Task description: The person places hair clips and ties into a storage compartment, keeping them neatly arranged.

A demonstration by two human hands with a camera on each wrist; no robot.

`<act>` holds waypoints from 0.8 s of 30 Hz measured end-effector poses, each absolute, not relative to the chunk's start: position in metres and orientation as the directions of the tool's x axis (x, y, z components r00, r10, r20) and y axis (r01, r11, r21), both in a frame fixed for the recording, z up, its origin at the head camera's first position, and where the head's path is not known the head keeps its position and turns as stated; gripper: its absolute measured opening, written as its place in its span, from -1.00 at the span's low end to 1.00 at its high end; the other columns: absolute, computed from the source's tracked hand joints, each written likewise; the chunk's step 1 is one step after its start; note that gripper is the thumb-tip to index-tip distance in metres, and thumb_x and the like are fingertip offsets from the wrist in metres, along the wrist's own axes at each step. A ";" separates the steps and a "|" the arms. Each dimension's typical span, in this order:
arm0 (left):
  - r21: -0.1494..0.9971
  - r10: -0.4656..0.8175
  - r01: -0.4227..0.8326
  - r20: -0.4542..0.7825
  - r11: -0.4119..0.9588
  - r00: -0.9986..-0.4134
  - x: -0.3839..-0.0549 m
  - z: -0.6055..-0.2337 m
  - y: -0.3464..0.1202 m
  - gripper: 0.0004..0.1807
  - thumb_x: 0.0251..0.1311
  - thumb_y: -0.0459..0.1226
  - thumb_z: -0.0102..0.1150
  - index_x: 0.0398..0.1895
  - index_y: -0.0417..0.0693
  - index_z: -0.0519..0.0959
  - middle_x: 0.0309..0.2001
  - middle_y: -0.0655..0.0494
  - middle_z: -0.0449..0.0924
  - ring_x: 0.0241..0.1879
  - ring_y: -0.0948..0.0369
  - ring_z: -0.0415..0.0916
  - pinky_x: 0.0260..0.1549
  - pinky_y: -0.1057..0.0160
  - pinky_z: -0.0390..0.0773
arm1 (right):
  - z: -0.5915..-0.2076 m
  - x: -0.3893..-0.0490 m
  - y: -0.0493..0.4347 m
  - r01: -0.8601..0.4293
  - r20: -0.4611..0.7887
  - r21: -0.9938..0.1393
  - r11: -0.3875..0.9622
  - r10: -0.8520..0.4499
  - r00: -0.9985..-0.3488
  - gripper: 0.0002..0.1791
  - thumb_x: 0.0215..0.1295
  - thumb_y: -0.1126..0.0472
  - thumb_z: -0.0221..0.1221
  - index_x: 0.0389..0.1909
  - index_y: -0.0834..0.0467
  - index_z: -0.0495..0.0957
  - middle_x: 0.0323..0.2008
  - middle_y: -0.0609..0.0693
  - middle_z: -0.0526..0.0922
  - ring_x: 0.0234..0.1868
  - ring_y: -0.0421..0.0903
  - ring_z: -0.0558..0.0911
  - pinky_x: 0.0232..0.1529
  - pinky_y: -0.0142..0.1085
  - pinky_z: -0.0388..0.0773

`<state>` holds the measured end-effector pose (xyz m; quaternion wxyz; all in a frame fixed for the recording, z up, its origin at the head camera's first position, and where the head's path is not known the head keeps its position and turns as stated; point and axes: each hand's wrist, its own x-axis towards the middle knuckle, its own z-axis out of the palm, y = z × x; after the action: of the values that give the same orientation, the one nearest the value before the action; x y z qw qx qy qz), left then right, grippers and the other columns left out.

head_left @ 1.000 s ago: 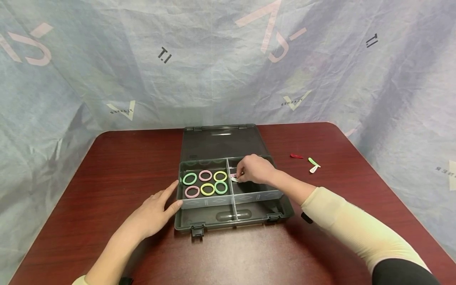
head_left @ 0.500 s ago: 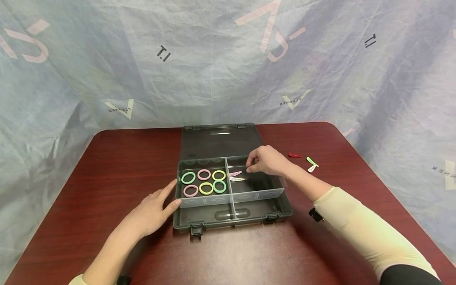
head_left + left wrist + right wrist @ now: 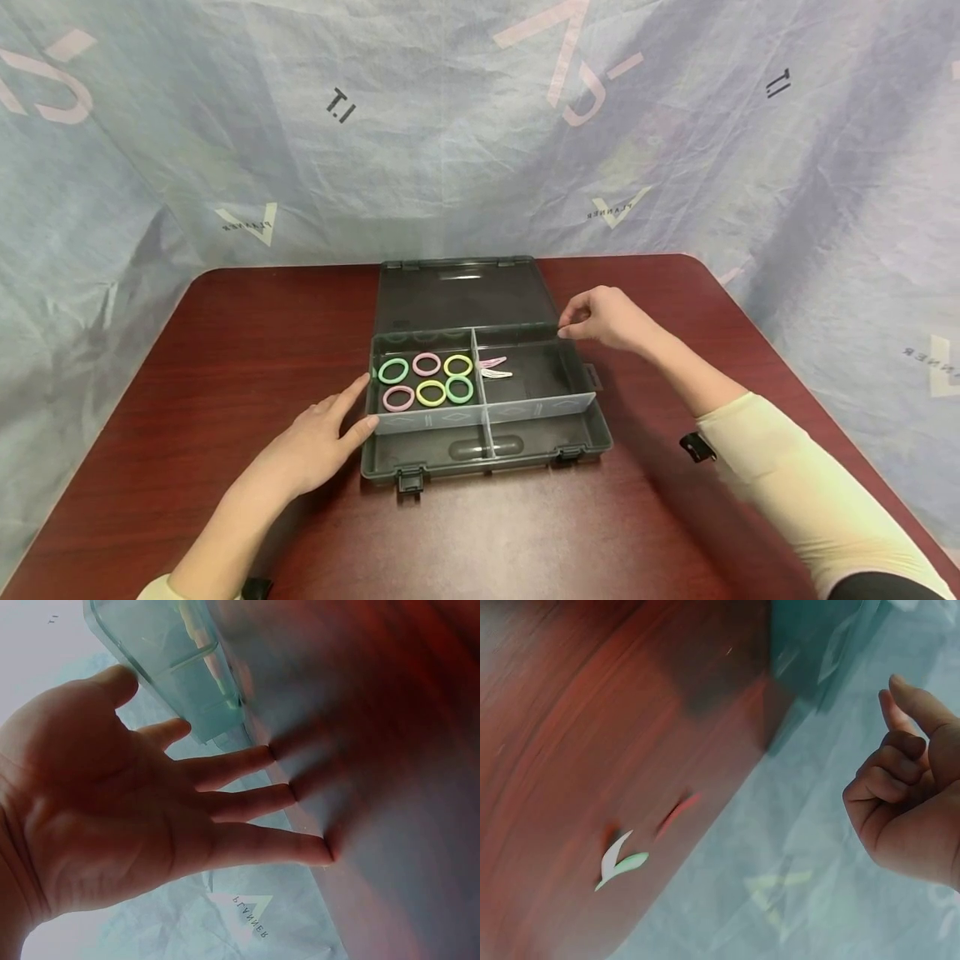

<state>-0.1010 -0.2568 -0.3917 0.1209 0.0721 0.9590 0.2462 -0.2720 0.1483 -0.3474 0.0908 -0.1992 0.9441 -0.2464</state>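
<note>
In the head view my left hand (image 3: 318, 442) rests against the left side of a dark see-through storage box (image 3: 487, 472), fingers extended and thumb at the front corner of its tray. My right hand (image 3: 611, 318) is raised by the back right corner, thumb and index finger close together, the other fingers loosely bent, nothing visible between them. Inside the right compartment lie a pink hair clip (image 3: 492, 362) and a white hair clip (image 3: 497, 374). A red hair clip (image 3: 677, 814), a white one (image 3: 613, 857) and a green one (image 3: 634, 864) lie on the table in the right wrist view.
Several hair ties, among them a pink one (image 3: 398, 398), lie in the tray's left compartment. The box's lid (image 3: 465, 296) lies folded back behind it. A front latch (image 3: 410, 481) hangs down. A printed cloth (image 3: 450, 167) rises behind the red-brown table (image 3: 285, 333).
My right hand has left the right compartment, moving right and back out of the tray, and now covers the loose clips in the head view. My left hand stays at the box's side.
</note>
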 end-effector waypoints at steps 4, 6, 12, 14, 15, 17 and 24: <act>0.486 0.193 0.072 -0.203 0.871 -0.960 -0.101 -0.391 -0.257 -0.15 0.48 0.28 -0.20 0.64 0.03 -0.02 0.43 -0.44 0.19 0.36 -0.49 0.11 0.18 -0.47 0.23 | -0.349 -0.277 0.173 -0.298 -0.074 -0.501 0.812 -0.384 -0.921 -0.92 0.30 0.15 0.37 -0.28 0.07 0.75 -0.34 -0.08 0.73 -0.33 -0.07 0.56 -0.26 -0.18 0.48; 0.482 0.191 0.073 -0.201 0.873 -0.961 -0.101 -0.391 -0.258 -0.14 0.48 0.28 -0.21 0.64 0.03 -0.02 0.43 -0.44 0.19 0.36 -0.49 0.12 0.17 -0.47 0.23 | -0.350 -0.279 0.184 -0.275 -0.084 -0.503 0.819 -0.363 -0.928 -0.90 0.31 0.15 0.35 -0.25 0.08 0.76 -0.30 -0.07 0.74 -0.28 -0.06 0.57 -0.25 -0.18 0.48; 0.480 0.190 0.072 -0.202 0.874 -0.961 -0.101 -0.391 -0.257 -0.14 0.48 0.28 -0.21 0.64 0.03 -0.02 0.43 -0.44 0.19 0.36 -0.50 0.12 0.18 -0.47 0.22 | -0.354 -0.284 0.211 -0.215 -0.105 -0.492 0.844 -0.302 -0.947 -0.83 0.30 0.11 0.36 -0.22 0.12 0.77 -0.21 0.02 0.74 -0.21 -0.01 0.57 -0.21 -0.15 0.46; 0.480 0.191 0.072 -0.204 0.874 -0.960 -0.101 -0.392 -0.257 -0.14 0.48 0.28 -0.21 0.64 0.04 -0.03 0.43 -0.44 0.19 0.36 -0.50 0.11 0.18 -0.47 0.22 | -0.357 -0.286 0.219 -0.199 -0.106 -0.480 0.855 -0.282 -0.954 -0.81 0.29 0.09 0.37 -0.22 0.12 0.76 -0.20 0.04 0.73 -0.19 0.01 0.56 -0.20 -0.15 0.45; 0.479 0.191 0.071 -0.206 0.875 -0.960 -0.101 -0.392 -0.257 -0.14 0.48 0.29 -0.22 0.64 0.04 -0.03 0.43 -0.44 0.19 0.36 -0.51 0.11 0.18 -0.48 0.22 | -0.358 -0.288 0.223 -0.190 -0.107 -0.472 0.861 -0.270 -0.957 -0.81 0.28 0.08 0.37 -0.22 0.12 0.76 -0.20 0.03 0.73 -0.19 0.01 0.55 -0.21 -0.15 0.44; 0.479 0.192 0.072 -0.205 0.875 -0.960 -0.101 -0.392 -0.257 -0.14 0.48 0.29 -0.23 0.64 0.04 -0.03 0.43 -0.44 0.18 0.35 -0.51 0.11 0.17 -0.48 0.22 | -0.363 -0.291 0.232 -0.173 -0.112 -0.457 0.872 -0.249 -0.962 -0.80 0.27 0.07 0.37 -0.23 0.13 0.76 -0.24 0.02 0.73 -0.19 0.04 0.54 -0.23 -0.15 0.43; 0.480 0.193 0.071 -0.210 0.874 -0.959 -0.103 -0.394 -0.257 -0.14 0.48 0.29 -0.23 0.64 0.04 -0.04 0.43 -0.44 0.18 0.36 -0.51 0.10 0.17 -0.48 0.22 | -0.380 -0.299 0.260 -0.118 -0.125 -0.421 0.899 -0.187 -0.974 -0.81 0.27 0.08 0.37 -0.28 0.14 0.77 -0.31 0.00 0.73 -0.21 0.06 0.53 -0.28 -0.17 0.43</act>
<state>-0.1026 -0.2574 -0.3936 0.1265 0.0688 0.9598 0.2411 -0.2988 0.2601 -0.3798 0.0816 -0.0786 0.9711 -0.2102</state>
